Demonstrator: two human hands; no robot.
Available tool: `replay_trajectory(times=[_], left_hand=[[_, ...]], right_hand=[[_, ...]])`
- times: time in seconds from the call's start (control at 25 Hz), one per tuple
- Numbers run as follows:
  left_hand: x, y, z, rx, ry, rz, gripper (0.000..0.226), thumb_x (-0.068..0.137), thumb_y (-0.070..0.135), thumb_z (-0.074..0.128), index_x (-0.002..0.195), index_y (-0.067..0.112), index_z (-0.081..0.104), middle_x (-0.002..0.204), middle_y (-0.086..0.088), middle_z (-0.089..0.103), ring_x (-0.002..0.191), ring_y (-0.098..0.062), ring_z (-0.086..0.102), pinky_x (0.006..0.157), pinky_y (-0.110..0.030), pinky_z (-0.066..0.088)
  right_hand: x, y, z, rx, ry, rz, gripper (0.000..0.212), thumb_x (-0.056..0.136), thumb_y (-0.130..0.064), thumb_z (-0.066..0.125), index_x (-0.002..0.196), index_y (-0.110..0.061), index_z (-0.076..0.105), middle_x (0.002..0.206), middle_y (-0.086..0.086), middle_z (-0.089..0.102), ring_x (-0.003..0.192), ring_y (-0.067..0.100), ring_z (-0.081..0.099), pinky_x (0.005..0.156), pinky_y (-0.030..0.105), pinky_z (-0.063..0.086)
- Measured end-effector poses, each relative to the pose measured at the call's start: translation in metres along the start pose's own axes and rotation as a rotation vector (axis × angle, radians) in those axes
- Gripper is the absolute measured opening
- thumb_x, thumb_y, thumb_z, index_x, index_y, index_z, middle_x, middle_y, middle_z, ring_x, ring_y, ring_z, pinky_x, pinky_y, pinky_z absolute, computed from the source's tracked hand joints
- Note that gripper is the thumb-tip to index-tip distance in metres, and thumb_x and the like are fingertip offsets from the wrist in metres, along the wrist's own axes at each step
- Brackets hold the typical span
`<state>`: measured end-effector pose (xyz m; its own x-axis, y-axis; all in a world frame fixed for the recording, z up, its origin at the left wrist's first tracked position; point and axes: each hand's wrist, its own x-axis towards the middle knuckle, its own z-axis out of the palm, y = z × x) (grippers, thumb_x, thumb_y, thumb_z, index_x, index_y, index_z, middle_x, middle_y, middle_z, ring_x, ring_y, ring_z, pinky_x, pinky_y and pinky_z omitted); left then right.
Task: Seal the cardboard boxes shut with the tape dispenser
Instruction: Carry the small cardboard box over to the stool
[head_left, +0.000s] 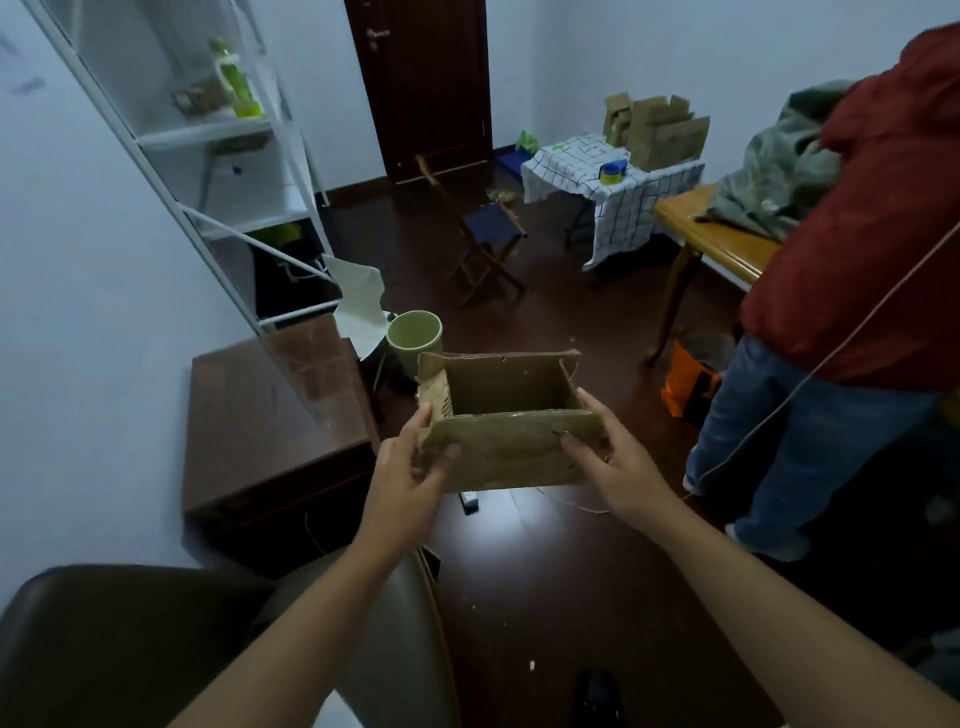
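A dark wood floor (545, 571) fills most of the view, with a white shelf (208, 171) leaning along the left wall and a dark door (421, 88) at the back. A second person in a red top (872, 218) and jeans stands at the right beside a wooden bench (717, 234) piled with grey-green cloth (779, 166), with a thin cord crossing in front of them. A low dark cabinet (270, 431) sits left of centre, a chair back (130, 649) in the near left corner. Farther back is a small bench under a checked cloth (597, 192) carrying two or three open boxes (660, 130) and a blue and yellow object, too small to tell what. A folding stool (488, 244) stands in front of it, a green bin (415, 338) nearer, an orange thing by the bench leg.

One open box (509, 415) is held in the air above the floor, well apart from the checked bench. The left hand (410, 467) grips its near left corner, thumb over the front flap; the right hand (608, 457) grips the near right corner, thumb on the flap, fingers behind. Both hands are clamped on it, set apart by its width
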<state>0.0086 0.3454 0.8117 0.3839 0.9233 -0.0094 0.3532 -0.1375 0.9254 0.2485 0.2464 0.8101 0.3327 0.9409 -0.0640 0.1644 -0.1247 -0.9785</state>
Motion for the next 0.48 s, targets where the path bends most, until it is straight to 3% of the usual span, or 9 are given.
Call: replay_trajectory(times=[0.08,0.24,0.48], left_hand=[[0.035,0.007,0.031,-0.001,0.011,-0.023,0.061,0.084,0.059,0.062,0.139,0.059,0.034,0.124,0.009,0.042,0.106,-0.017,0.060,0.093,-0.043,0.054],[0.111,0.023,0.080,-0.015,0.017,-0.026,0.063,0.086,0.054,0.064,0.141,0.056,0.033,0.128,0.006,0.044,0.107,-0.017,0.062,0.093,-0.043,0.054],[0.201,0.040,0.093,0.023,0.081,-0.001,0.065,0.090,0.041,0.065,0.145,0.052,0.030,0.127,0.006,0.046,0.101,-0.017,0.063,0.091,-0.038,0.054]], right_hand=[[0.034,0.007,-0.025,0.009,0.031,0.014,0.062,0.097,-0.025,0.061,0.153,-0.030,0.033,0.146,-0.003,0.047,0.131,0.011,0.049,0.097,0.020,0.048],[0.104,0.015,-0.076,0.012,0.055,0.026,0.064,0.097,-0.028,0.061,0.153,-0.028,0.032,0.140,-0.012,0.050,0.127,0.005,0.051,0.104,0.023,0.044],[0.209,0.004,-0.106,-0.051,0.059,0.001,0.058,0.095,-0.034,0.064,0.148,-0.027,0.041,0.133,-0.008,0.056,0.119,0.007,0.052,0.095,0.021,0.044]])
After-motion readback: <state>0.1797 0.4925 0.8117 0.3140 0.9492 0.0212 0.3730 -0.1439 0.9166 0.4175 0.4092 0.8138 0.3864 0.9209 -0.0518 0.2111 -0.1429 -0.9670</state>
